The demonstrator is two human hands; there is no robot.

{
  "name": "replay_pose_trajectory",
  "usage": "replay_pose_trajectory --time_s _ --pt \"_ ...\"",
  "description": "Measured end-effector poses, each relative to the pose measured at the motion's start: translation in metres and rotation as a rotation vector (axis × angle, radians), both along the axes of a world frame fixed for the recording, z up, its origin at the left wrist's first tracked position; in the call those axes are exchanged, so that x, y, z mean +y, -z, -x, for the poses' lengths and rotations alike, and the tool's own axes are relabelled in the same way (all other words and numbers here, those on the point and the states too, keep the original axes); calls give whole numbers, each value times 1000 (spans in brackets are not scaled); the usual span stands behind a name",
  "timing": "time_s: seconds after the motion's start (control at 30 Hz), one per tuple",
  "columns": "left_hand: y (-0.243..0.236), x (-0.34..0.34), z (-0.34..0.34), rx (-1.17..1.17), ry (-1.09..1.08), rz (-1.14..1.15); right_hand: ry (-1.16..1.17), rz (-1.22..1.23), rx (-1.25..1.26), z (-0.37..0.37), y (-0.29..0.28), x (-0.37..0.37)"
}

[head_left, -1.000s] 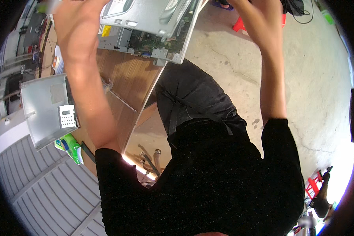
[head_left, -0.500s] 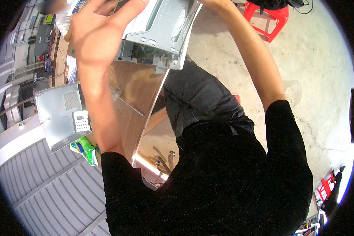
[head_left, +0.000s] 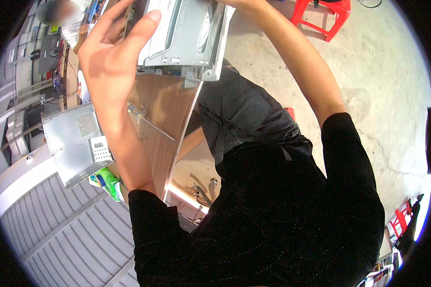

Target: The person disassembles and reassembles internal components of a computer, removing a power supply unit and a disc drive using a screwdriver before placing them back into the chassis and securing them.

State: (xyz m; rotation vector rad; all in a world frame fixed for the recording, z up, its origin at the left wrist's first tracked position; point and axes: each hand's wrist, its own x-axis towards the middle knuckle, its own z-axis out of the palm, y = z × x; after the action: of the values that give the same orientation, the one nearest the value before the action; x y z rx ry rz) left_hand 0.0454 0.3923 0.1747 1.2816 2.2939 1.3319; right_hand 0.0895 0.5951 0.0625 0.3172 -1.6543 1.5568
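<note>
Stretching over the left side of a metal panel (head_left: 189,40) is the left hand (head_left: 112,55) — thumb laid across the pale face, the other fingers spread out beyond its left edge, a wide gap between. Whether they pinch the metal, I cannot tell; the fingertips run out of view at the top. Over on the far side, the right hand (head_left: 239,3) shows only a sliver at the upper border, near the panel's right corner — what its fingers hold, or how far they open, I cannot tell.

The panel sits over the case (head_left: 192,74), whose near corner comes right up to the bench's (head_left: 158,100) edge, just by the dark-trousered leg (head_left: 249,103). That's the worry: an uneven push from the two hands could skew the panel and jam it, and a harder shove toward the body might slide the case off the edge. Bare skin on sheet metal, too — a slip of that thumb could mean a cut.

Down by the left forearm lies a thin rod (head_left: 158,129), which a stray elbow might knock away. Past the arm there's a metal cover (head_left: 69,150), with a green pack (head_left: 109,183) beside it.
</note>
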Motion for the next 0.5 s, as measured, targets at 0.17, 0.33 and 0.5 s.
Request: replay_pose_trajectory --time_s 0.17,0.33,0.5 --pt "3 4 -3 47 10 -40 27 -8 -42 -11 -11 -3" --pt "3 3 -5 111 -49 109 90 -6 -30 -5 6 -7" --pt "5 -2 -10 44 -34 56 78 9 -22 -8 7 -11"
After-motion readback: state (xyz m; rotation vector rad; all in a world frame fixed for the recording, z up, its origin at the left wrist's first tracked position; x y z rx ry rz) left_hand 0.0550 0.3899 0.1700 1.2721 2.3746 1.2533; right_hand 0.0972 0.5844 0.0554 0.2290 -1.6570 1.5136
